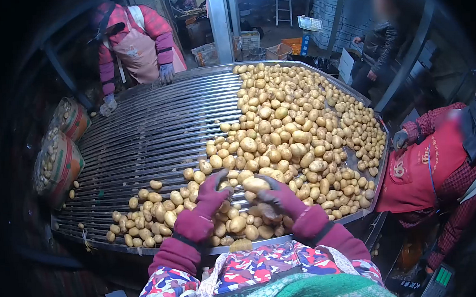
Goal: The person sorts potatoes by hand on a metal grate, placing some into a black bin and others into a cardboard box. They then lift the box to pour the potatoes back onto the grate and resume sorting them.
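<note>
Both of my hands wear dark reddish-purple gloves with grey fingers, low over a spread of potatoes [296, 135] on a slatted metal table [157, 120]. My left hand [214, 193] is among the potatoes near the front edge, its fingers apart and nothing seen in its grasp. A large pale potato [255, 185] is gripped by my right hand [280, 197], raised a little above the others. Bare slats show in the small gap between my hands. Loose potatoes [150, 216] lie to the left of my left hand.
A person in a pink apron [138, 54] stands at the far left edge. Another in a red apron [414, 167] is at the right, and a person in dark clothes [379, 47] stands behind. Filled sacks [63, 161] lean at the left. Crates [279, 51] and a metal post [219, 27] are beyond.
</note>
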A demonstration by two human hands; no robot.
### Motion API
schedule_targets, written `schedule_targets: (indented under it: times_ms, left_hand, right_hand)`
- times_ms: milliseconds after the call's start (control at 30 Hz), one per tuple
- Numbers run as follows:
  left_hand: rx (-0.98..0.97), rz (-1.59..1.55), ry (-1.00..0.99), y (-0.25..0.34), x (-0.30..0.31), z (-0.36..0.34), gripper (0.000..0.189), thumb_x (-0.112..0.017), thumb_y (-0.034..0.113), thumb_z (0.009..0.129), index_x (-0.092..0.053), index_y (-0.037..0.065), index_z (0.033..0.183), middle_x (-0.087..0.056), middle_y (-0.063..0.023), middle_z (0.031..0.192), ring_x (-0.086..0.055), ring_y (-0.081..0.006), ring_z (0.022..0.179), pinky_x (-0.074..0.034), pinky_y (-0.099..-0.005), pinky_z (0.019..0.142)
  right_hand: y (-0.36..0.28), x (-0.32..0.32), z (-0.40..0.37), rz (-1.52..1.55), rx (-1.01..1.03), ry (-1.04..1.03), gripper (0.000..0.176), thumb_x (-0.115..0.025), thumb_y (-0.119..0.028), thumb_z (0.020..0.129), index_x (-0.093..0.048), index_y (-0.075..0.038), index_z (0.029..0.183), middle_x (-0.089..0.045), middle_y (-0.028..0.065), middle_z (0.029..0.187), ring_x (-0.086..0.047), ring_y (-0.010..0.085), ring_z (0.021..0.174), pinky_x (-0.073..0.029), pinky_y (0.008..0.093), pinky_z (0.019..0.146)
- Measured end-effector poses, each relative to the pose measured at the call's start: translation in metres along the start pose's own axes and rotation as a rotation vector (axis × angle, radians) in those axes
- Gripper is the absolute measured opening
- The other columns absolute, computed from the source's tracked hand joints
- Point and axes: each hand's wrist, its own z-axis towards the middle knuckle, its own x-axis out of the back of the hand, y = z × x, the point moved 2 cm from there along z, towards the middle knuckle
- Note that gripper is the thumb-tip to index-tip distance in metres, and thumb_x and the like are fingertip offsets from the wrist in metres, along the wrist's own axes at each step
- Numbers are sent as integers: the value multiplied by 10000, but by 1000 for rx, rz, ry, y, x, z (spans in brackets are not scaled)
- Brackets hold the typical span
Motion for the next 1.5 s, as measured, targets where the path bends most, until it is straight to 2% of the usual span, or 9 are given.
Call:
schedule_targets:
  times_ms: [67,267,367,733,800,1000,1167,1300,1500]
  left_hand:
    - [227,-919,105,36,-2,-10,615,-722,134,826,-520,77,1404,-627,-105,1273,-580,-216,1189,-488,-358,999]
    - [115,-1070,21,101,-72,-32,450,-582,122,951,-529,25,1388,-563,-75,1373,-524,-166,1242,-421,-306,1052]
    - [277,-941,-153,120,-73,-28,487,-575,97,951,-486,28,1424,-529,-91,1425,-485,-177,1310,-395,-321,1088]
    - [-128,-440,-511,155,-124,-18,854,-605,109,810,-204,90,1565,-359,-183,1553,-383,-293,1421,-321,-383,1161]
    - [-247,-554,-574,166,-134,-16,836,-596,111,824,-215,106,1568,-336,-187,1565,-356,-293,1436,-297,-381,1174]
    - [-827,-40,-518,170,-169,-15,750,-680,389,867,-385,81,1485,-423,-181,1494,-344,-386,1419,-248,-522,1178]
    - [-952,431,-750,173,-174,-24,722,-634,480,859,-437,107,1445,-433,-145,1484,-283,-374,1445,-78,-601,1190]
    - [-990,460,-725,174,-176,-25,663,-602,434,882,-456,73,1418,-434,-161,1478,-322,-383,1420,-96,-621,1178]
    - [-1055,432,-705,164,-179,-25,612,-591,393,899,-482,25,1375,-435,-183,1471,-351,-393,1401,-100,-641,1161]
  right_hand:
    - [-2,-5,-28,414,14,-31,677,-641,-256,939,-333,-92,1520,-512,141,1429,-574,243,1228,-522,359,917]
    - [51,8,-59,1285,-31,-249,637,-472,-462,1013,-330,-83,1504,-513,245,1375,-667,377,1004,-611,428,736]
    - [51,13,-73,1288,-44,-176,735,-525,-571,948,-375,-81,1475,-527,248,1352,-655,390,1016,-603,461,757]
    - [90,45,-128,969,181,322,667,-646,-469,899,-467,-61,1395,-592,175,1264,-643,341,1055,-628,467,718]
    - [97,54,-147,1378,131,47,615,-651,-409,908,-464,-111,1412,-582,133,1306,-629,333,1090,-626,463,738]
    - [148,75,-225,1209,304,411,784,-607,-608,881,-446,-41,1398,-612,153,1212,-669,322,928,-613,442,684]
    - [141,42,-349,1274,443,826,779,-648,-591,860,-462,-45,1383,-607,179,1216,-686,328,875,-610,418,659]
    - [164,2,-459,745,268,1702,454,-581,-386,953,-539,-112,1313,-653,169,1095,-675,253,744,-567,349,552]
    - [154,-84,-601,584,237,2051,557,-516,-548,947,-557,-148,1333,-655,130,1173,-668,271,786,-566,392,623]
